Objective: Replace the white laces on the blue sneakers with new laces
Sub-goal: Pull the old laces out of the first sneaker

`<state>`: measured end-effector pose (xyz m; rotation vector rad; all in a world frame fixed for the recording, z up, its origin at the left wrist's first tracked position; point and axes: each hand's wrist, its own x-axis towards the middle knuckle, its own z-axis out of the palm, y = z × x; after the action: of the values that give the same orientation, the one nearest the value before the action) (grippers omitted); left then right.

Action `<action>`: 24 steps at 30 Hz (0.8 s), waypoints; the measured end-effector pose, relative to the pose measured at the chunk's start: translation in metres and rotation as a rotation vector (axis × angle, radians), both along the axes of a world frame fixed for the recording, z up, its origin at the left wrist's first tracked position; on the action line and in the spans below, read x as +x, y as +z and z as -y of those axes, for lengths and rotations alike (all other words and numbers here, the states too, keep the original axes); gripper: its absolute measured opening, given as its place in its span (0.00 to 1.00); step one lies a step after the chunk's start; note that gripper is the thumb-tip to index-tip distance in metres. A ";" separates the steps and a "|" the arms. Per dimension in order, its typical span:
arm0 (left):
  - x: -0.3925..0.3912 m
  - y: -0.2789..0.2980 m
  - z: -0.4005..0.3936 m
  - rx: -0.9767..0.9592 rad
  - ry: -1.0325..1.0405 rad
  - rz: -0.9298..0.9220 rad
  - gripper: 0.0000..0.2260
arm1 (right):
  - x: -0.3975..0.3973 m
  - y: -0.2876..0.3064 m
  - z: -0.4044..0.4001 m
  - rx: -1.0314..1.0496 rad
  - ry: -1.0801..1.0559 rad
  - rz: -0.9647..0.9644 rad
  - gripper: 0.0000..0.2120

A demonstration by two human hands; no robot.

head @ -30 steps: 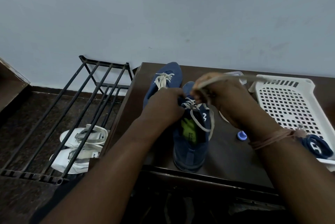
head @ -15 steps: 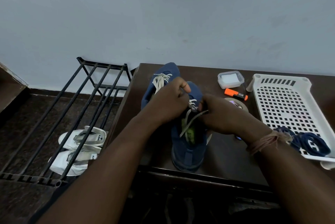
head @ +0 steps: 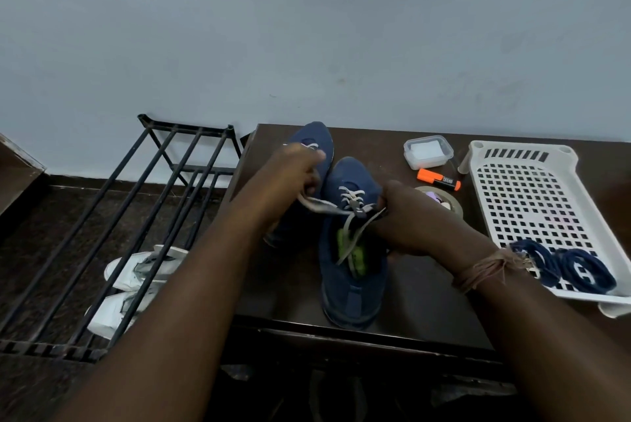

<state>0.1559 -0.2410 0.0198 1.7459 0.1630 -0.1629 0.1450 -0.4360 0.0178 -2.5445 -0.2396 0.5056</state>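
Two blue sneakers stand on the dark table (head: 420, 292). The near sneaker (head: 353, 271) points away from me, its white lace (head: 351, 198) partly loosened. My left hand (head: 293, 170) pinches one lace end, pulled out to the left over the far sneaker (head: 316, 140). My right hand (head: 406, 216) grips the sneaker's right side at the eyelets, with the other lace end by its fingers. Two coiled dark blue laces (head: 563, 266) lie in the white perforated tray (head: 532, 192) at the right.
An orange marker (head: 438, 180), a small clear lidded box (head: 428, 151) and a tape roll (head: 444, 199) lie behind my right hand. A black metal shoe rack (head: 136, 216) stands left of the table with white sandals (head: 136, 278) beneath. A wall is behind.
My left hand moved left and drew a lace end out sideways. My right hand dropped from above the shoe to its right side.
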 end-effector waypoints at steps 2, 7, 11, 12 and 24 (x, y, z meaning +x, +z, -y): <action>-0.004 -0.006 0.002 0.487 -0.100 0.098 0.12 | 0.001 -0.002 -0.003 0.016 0.003 -0.015 0.05; -0.011 -0.013 0.006 0.902 -0.462 0.317 0.10 | -0.001 0.001 -0.005 -0.005 0.018 -0.026 0.12; -0.007 -0.012 0.003 1.123 -0.512 0.441 0.10 | 0.000 -0.004 -0.004 -0.029 -0.020 -0.029 0.17; -0.007 -0.011 0.003 1.168 -0.523 0.436 0.10 | 0.001 -0.005 -0.004 -0.041 -0.016 -0.017 0.17; -0.010 0.022 -0.003 -0.645 -0.144 0.105 0.10 | 0.001 -0.007 -0.003 0.031 0.006 -0.037 0.17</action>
<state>0.1459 -0.2383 0.0417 1.1178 -0.0890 -0.2022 0.1461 -0.4330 0.0112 -2.5028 -0.2405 0.5467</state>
